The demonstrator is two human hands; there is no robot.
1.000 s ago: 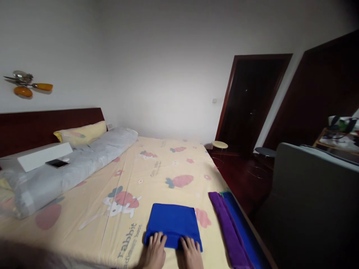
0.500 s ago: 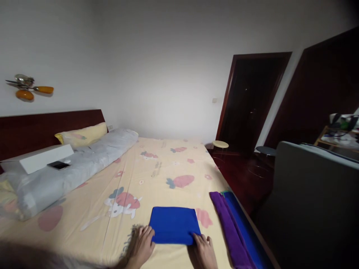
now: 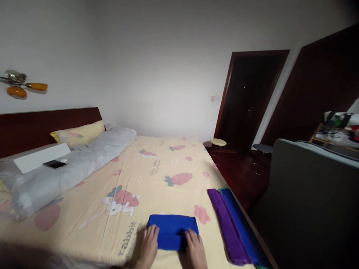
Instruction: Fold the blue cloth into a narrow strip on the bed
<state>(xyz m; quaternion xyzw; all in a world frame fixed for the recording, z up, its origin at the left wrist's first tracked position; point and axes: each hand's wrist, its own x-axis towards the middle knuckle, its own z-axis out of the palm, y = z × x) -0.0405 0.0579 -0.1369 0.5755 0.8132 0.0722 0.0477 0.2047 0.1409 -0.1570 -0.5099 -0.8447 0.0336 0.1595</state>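
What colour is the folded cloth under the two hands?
The folded rectangular cloth is bright blue, plain with no pattern. The head view shows it best.

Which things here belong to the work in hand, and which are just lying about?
In hand: left hand, right hand, folded blue towel, bed.
Lying about: purple towel, grey bolster, phone, stool.

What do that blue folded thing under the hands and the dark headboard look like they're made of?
The blue cloth looks like soft, matte fabric, perhaps microfibre or terry: it folds into a thick pad with rounded edges and shows no shine. Both hands, left hand and right hand, rest on it. The headboard looks like dark reddish wood or veneer with a smooth, slightly glossy finish; no grain can be made out.
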